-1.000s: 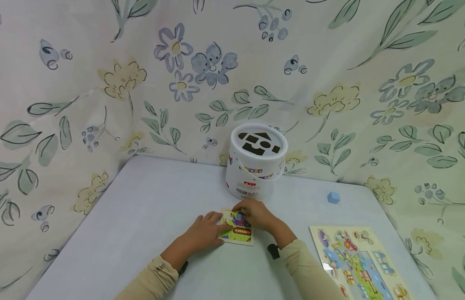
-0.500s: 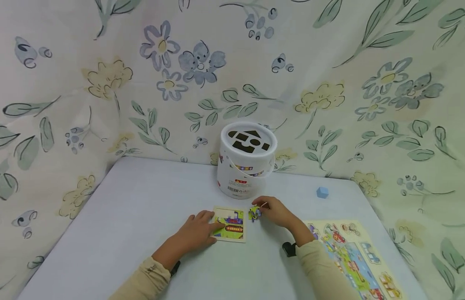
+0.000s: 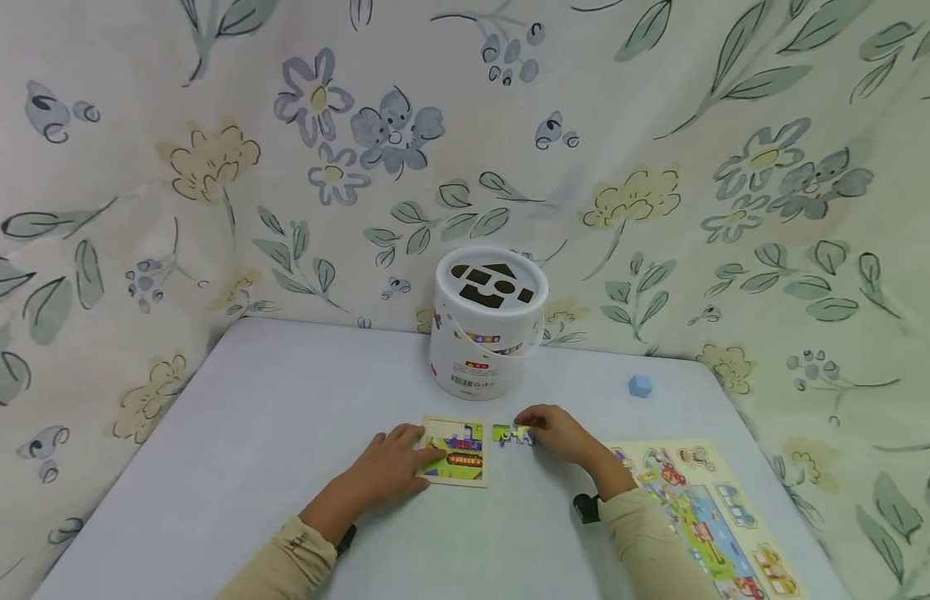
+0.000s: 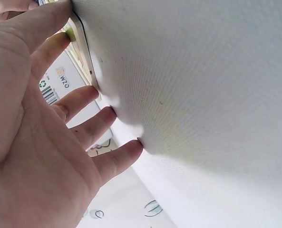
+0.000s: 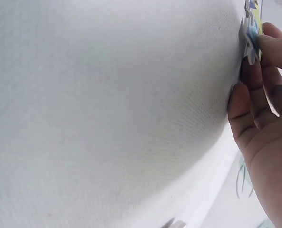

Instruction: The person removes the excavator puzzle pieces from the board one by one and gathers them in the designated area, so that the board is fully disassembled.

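A small square puzzle board (image 3: 459, 483) with a tracked digger picture lies flat in front of me, bare wood showing along its top. My left hand (image 3: 382, 465) rests at its left side, index finger on the picture and thumb by the near edge. In the left wrist view, the other fingertips (image 4: 135, 146) touch the tabletop, spread apart. Right of the board, my right hand (image 3: 561, 435) pinches a jigsaw piece (image 5: 251, 35) between thumb and fingers, low over the table. A yellow-green jigsaw piece (image 3: 501, 432) lies between it and the board, partly overlapped by the held one.
A white bucket (image 3: 480, 367) with shape holes in its lid stands behind the board. Toward the back right sits a small blue block (image 3: 640, 386). A larger picture puzzle board (image 3: 705, 450) lies at the right, partly under my right forearm.
My right hand has lifted jigsaw pieces off the board's top and carried them right to the table, where they now lie apart. The left hand has kept its place on the board.
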The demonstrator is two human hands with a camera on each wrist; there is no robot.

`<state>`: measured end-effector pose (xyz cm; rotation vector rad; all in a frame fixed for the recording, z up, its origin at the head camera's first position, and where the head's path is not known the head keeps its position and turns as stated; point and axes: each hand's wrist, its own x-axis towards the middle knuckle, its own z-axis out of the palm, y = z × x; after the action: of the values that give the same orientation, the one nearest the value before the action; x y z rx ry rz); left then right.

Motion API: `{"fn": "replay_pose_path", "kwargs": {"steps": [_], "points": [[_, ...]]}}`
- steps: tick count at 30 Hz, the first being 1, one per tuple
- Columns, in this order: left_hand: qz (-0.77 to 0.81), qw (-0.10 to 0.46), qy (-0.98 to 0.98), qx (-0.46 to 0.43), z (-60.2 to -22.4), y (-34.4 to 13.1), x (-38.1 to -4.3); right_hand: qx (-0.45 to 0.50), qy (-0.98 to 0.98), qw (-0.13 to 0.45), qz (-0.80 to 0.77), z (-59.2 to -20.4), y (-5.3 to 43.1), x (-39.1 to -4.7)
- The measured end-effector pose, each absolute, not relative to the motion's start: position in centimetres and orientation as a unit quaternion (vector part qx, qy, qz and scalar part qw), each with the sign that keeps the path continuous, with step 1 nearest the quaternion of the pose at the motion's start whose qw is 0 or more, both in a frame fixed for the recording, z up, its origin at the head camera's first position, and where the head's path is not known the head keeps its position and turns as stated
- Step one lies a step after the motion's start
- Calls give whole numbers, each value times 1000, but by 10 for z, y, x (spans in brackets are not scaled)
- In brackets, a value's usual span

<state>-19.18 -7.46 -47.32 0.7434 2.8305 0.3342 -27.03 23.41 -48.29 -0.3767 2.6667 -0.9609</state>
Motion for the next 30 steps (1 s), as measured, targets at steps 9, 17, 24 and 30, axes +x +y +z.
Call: {"fn": "replay_pose_path", "kwargs": {"steps": [9, 17, 24, 30], "points": [[104, 88, 955, 262, -472, -73, -193, -160, 926, 125, -317, -468, 202, -259], [106, 95, 955, 260, -473, -72, -194, -290, 939, 91, -163, -472, 161, -257], [88, 82, 958, 259, -475, -74, -195, -289, 943, 70, -151, -478, 157, -257], [93, 86, 959, 253, -475, -76, -193, -290, 943, 52, -155, -477, 152, -256]]}}
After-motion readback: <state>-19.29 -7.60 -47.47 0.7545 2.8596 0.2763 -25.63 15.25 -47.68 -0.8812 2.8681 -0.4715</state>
